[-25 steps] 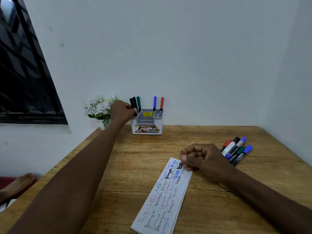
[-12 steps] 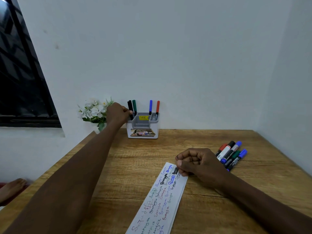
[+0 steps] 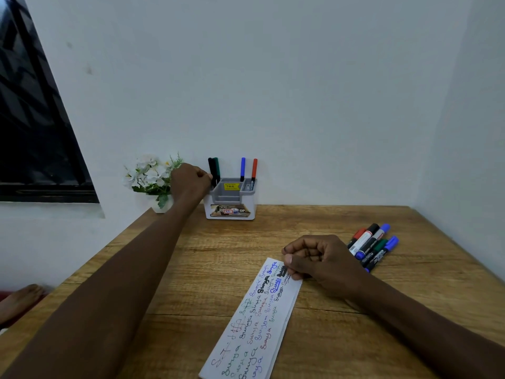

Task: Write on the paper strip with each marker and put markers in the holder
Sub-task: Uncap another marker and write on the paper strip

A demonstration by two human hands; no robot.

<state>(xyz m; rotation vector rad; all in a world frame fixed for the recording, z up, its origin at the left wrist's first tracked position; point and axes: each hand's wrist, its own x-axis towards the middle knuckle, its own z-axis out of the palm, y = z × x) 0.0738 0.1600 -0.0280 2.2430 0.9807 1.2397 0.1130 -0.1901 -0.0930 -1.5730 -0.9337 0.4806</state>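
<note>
Left hand, upper centre of frame, is closed with fingertips pinching the black marker; this stands upright in the left compartment of the holder, beside a green marker; a blue marker and a red marker stand at the holder's right side. Right hand, centre right, is curled in a fist, thumb down on the upper end of the paper strip; the strip lies diagonally on the table, lower centre. Loose markers lie grouped just right of that hand.

Home room corner, wooden desk, flower vase, window
</note>
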